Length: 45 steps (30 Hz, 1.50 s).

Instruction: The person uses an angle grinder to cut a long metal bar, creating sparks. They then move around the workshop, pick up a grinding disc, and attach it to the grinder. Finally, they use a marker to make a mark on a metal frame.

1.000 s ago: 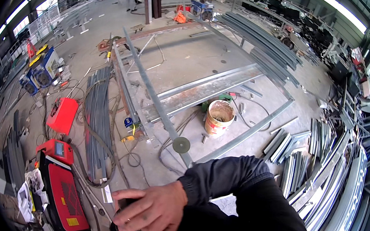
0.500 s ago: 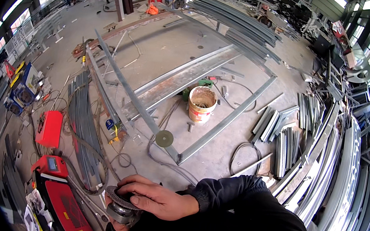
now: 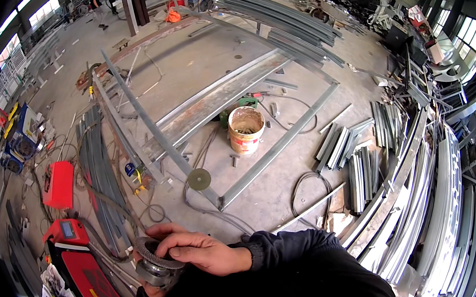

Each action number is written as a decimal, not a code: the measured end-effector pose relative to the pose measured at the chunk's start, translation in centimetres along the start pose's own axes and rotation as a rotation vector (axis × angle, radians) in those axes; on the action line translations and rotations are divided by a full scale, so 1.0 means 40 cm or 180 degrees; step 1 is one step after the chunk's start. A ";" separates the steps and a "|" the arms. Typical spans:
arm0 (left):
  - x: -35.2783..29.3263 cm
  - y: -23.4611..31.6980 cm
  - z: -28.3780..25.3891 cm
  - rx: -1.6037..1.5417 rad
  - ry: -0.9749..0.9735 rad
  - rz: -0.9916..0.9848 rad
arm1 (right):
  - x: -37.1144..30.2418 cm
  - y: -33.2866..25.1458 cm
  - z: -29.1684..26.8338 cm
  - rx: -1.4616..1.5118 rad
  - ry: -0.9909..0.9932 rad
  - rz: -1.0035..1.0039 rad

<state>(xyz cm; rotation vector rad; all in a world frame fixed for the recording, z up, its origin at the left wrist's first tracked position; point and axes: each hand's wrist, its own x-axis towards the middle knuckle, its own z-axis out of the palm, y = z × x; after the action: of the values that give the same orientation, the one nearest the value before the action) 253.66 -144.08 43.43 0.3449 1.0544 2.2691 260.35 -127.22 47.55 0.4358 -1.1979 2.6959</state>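
Observation:
My right hand (image 3: 201, 251) is closed over a worn grey grinding disc (image 3: 145, 250), its fingers bent over the disc's face and centre. The disc sits on the metal head of an angle grinder (image 3: 158, 274). Below that head, a small part of my left hand (image 3: 153, 292) shows, wrapped around the tool. My sleeve and the grinder itself hide most of that hand and the tool's body. A separate round olive-green disc (image 3: 199, 179) lies on the near corner of a metal frame (image 3: 276, 150), ahead of my hands.
Inside the frame stands a dirty white bucket (image 3: 245, 131), with a wide steel beam (image 3: 214, 101) to its left. A red machine (image 3: 86, 272) and a red case (image 3: 59, 185) are at left. Cables cross the floor. Metal profiles (image 3: 365, 176) are stacked at right.
The scene has shifted slightly left in view. My right fingers have moved over the disc, with a fingertip now nearer its centre. The grinder stays in about the same place.

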 end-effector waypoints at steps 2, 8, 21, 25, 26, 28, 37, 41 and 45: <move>0.019 0.013 -0.026 0.0070 -0.0334 -0.0229 | -0.004 -0.003 0.015 0.0743 0.0351 0.0249; 0.037 0.023 -0.026 0.0077 -0.0089 -0.0664 | -0.021 0.003 -0.021 0.0380 0.0222 0.0357; 0.052 0.003 0.003 0.0592 -0.0437 -0.0441 | -0.009 -0.059 -0.032 0.0710 0.0669 0.0230; 0.079 -0.022 -0.078 0.0477 -0.0368 -0.0846 | 0.010 -0.115 -0.071 0.0514 0.0651 0.1275; 0.073 -0.019 -0.091 0.0526 -0.0396 -0.0836 | 0.005 -0.102 -0.100 0.0769 0.0562 0.1371; 0.079 0.016 -0.035 0.0691 -0.0527 -0.0681 | -0.002 -0.095 -0.117 0.1137 0.0981 0.1218; 0.065 0.031 -0.065 -0.0193 0.0465 0.0691 | -0.099 0.107 -0.480 0.0258 0.2662 0.1643; 0.027 0.058 -0.122 -0.0165 0.0954 0.1014 | -0.189 0.207 -0.626 0.0146 0.3175 0.2523; 0.017 0.069 -0.153 0.0144 0.1388 0.1004 | -0.156 0.289 -0.725 0.0133 0.3198 0.3129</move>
<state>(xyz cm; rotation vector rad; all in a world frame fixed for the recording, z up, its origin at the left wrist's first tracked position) 249.12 -148.71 41.53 0.0294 1.3462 2.6820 257.47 -113.50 18.95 -1.7058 -1.1162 2.8102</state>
